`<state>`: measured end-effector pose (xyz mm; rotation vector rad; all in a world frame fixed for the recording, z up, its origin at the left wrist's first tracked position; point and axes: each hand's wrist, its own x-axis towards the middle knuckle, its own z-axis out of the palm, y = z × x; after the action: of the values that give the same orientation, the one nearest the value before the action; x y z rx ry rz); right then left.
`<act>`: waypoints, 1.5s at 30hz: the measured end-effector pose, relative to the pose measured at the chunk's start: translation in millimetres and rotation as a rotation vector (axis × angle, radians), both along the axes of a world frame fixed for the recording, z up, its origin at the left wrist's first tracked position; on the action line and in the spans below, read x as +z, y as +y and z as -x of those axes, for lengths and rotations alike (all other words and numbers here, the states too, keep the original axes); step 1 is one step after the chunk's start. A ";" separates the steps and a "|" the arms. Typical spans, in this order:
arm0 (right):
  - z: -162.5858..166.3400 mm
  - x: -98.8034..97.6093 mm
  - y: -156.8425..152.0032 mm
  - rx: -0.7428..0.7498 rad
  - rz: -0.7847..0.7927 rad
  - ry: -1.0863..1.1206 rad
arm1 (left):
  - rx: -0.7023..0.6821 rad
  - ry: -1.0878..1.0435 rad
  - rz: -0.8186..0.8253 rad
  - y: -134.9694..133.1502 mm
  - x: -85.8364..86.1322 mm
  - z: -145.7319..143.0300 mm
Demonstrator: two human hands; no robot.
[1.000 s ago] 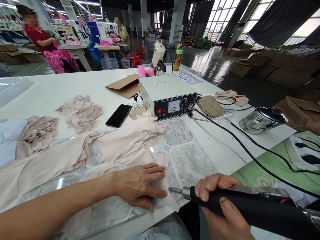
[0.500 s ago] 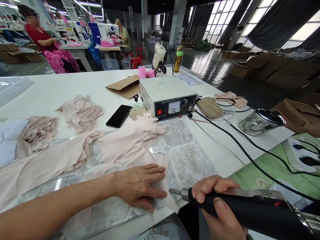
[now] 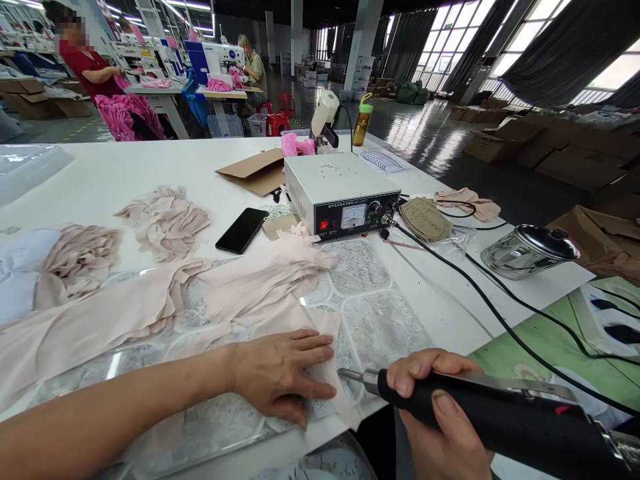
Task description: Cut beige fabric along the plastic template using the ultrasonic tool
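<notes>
My left hand (image 3: 283, 373) lies flat with its fingers spread, pressing a strip of thin beige fabric (image 3: 327, 327) onto a clear sheet over a marbled grey mat (image 3: 383, 327). In my right hand (image 3: 445, 413) is a black corded ultrasonic hand tool (image 3: 505, 420), gripped round its body. Its slim metal tip (image 3: 353, 376) points left at the fabric's edge, just beyond my left fingertips; whether it touches, I cannot tell. A fanned stack of beige fabric pieces (image 3: 270, 277) lies behind my left hand, and a longer layered stack (image 3: 110, 303) stretches to the left.
Behind the mat stands a control box (image 3: 355, 217) with a dial and a cable (image 3: 475, 283) running right. Around it are a phone (image 3: 242, 230), cardboard (image 3: 255, 170), a lidded metal cup (image 3: 530, 250) and a bottle (image 3: 363, 123). Co-workers sit by sewing machines (image 3: 215, 60) at the back.
The tool's tip has risen slightly along the fabric edge, away from me. My left hand stays pressed in place. The whole view has shifted a little.
</notes>
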<state>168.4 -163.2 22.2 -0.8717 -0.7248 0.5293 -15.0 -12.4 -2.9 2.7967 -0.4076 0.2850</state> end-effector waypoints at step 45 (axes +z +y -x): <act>-4.3 -6.5 17.4 -0.059 -0.030 -0.050 | -0.013 -0.008 0.080 0.9 0.0 2.2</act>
<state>172.8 -145.9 15.6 -0.8780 -0.7487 0.4439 -17.2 -11.6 -2.8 2.7143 -0.4070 0.3030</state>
